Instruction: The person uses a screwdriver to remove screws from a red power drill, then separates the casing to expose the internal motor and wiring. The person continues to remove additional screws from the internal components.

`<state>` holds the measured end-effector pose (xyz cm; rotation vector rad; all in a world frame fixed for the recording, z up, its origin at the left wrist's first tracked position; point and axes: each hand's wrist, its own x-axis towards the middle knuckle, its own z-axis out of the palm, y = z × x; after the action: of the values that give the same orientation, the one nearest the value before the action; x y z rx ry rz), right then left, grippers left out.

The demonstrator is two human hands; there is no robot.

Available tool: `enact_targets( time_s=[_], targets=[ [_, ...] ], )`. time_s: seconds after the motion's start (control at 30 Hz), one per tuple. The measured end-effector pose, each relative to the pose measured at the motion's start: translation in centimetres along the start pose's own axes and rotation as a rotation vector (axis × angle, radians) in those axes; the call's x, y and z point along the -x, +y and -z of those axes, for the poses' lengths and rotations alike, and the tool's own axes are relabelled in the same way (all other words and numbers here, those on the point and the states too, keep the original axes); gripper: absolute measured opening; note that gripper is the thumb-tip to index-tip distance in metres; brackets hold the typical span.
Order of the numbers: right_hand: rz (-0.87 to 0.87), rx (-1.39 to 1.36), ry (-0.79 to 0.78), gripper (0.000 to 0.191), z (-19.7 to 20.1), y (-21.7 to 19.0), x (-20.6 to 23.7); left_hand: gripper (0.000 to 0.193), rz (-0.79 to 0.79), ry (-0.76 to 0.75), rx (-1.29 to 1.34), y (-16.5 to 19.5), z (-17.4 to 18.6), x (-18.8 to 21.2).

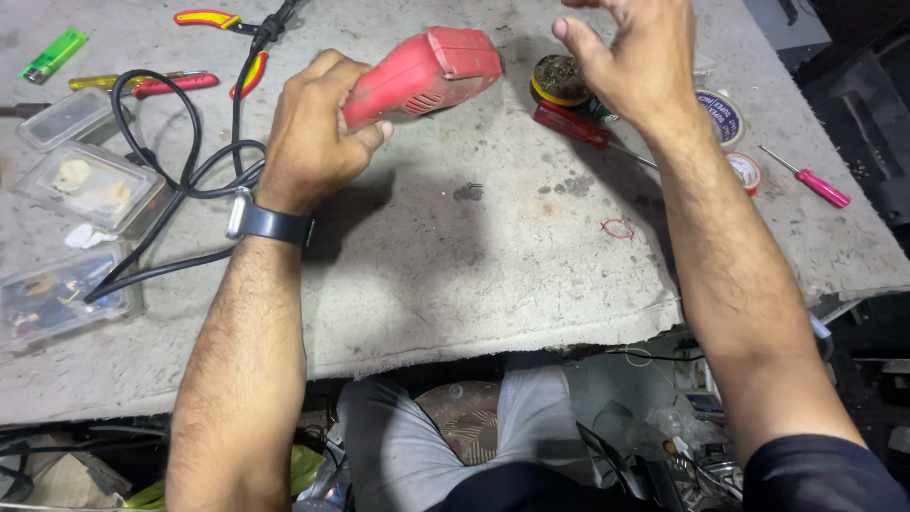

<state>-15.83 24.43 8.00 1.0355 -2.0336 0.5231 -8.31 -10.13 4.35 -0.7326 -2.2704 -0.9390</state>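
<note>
From the head view, the left hand is clenched around the rear of a red plastic power tool with vent slots in its housing, holding it tilted just above the worn grey felt-covered surface. A dark wristwatch sits on that wrist. The tool's black cable loops away to the left, past clear plastic parts boxes. The right hand is released, fingers spread, hovering near the tool's front end and above a round tin of dark paste with a yellow rim and a red-handled screwdriver. Rolls of white tape, a small pink screwdriver, red-and-yellow pliers and a green lighter lie around.

The step in hand looks like steadying the tool for inspection. The next move would call for the free hand to close on the tool's front while the left keeps it steady.
</note>
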Motion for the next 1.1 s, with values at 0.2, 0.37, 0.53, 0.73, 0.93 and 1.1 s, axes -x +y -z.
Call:
enact_targets(
  time_s=[0.2,0.37,0.53,0.73,0.93,1.1],
  targets=[
    [-0.176,0.089,-0.151,0.017,2.3,-1.4,4.9,0.043,0.053,0.114,-0.077,1.7,-0.9,0.4],
    [-0.487,0.025,-0.365,0.027,2.0,-0.2,5.4,0.04,-0.014,0.255,0.052,1.9,-1.0,-0.7],
    [-0.381,0.431,-0.65,0.051,0.6,-1.6,6.1,0.019,0.264,0.262,0.477,2.2,1.0,0.3],
    [-0.367,0.554,-0.668,0.053,-0.2,-1.1,7.5,0.02,0.522,0.272,0.949,3.1,3.1,1.6],
    [-0.323,0.586,-0.612,0.056,-0.6,-1.7,7.9,0.026,0.513,0.3,0.885,3.7,1.7,2.2],
    [-0.443,0.398,-0.355,0.049,1.3,-3.2,6.7,0.026,0.674,0.175,0.779,3.2,1.5,1.9]
  ],
)
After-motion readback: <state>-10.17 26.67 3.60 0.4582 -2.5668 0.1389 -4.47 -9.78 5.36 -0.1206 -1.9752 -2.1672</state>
